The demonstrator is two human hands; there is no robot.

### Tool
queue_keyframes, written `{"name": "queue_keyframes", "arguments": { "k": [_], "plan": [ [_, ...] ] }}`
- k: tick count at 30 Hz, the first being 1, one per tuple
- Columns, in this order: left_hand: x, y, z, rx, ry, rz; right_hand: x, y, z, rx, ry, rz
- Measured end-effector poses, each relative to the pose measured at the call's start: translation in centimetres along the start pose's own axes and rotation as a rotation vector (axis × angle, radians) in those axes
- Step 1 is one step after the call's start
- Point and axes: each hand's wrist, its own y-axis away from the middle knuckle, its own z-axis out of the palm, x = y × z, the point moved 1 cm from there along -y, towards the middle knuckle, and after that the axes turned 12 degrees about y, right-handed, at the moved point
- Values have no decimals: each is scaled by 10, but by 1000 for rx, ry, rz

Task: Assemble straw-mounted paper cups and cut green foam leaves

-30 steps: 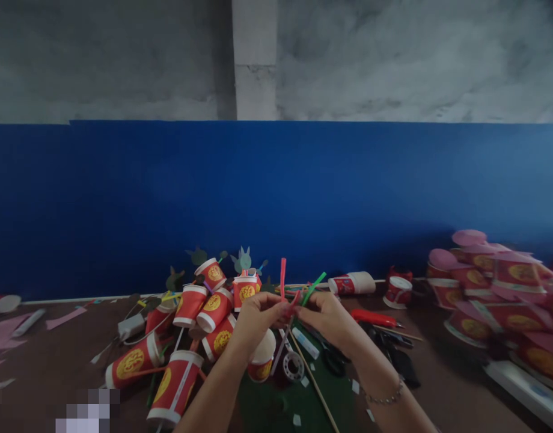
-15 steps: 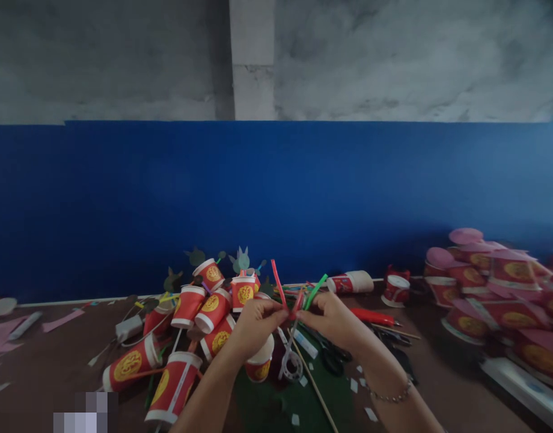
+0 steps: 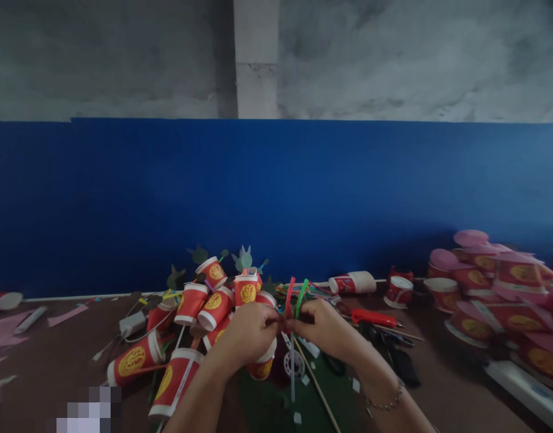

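My left hand point(image 3: 255, 329) is closed, its thumb and fingers pinching at the foot of a red straw point(image 3: 290, 293). Just right of it, my right hand point(image 3: 324, 325) is closed in a pinch at a green straw point(image 3: 302, 293). The two straws stand nearly upright, side by side, and their lower ends are hidden by my fingers. A pale, see-through strip point(image 3: 293, 379) hangs straight down below my fingertips. Behind it on the table lies a roll of clear tape point(image 3: 299, 365). Below my left hand stands a red paper cup point(image 3: 261, 368), partly covered.
Several red paper cups point(image 3: 175, 382) with yellow emblems crowd the left. Cups with pink paper point(image 3: 477, 325) pile up at right beside a white power strip point(image 3: 524, 385). A red cutter point(image 3: 374, 317), black scissors point(image 3: 335, 364) and a thin wooden stick point(image 3: 319, 391) lie nearby.
My hands have moved closer together and the two straws, spread apart before, now stand almost parallel. The pale strip, slanted earlier, hangs straight. The view has shifted slightly.
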Motion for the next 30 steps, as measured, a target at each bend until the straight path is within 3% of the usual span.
{"name": "queue_keyframes", "arguments": {
  "k": [3,12,17,23,26,30],
  "plan": [
    [2,1,-1,-7,-53,19,-9,-1,2,-130,139,63],
    [-6,1,-4,-10,5,-94,-12,-2,7,-107,153,100],
    [-5,0,-2,13,3,-92,-11,-3,12,-4,178,138],
    [-4,4,-11,75,205,-82,-10,-7,6,139,2,125],
    [-9,13,-19,116,75,-101,-5,-9,6,256,-94,151],
    [-20,21,-10,8,-65,-206,-3,-10,9,337,-137,113]
  ]
}}
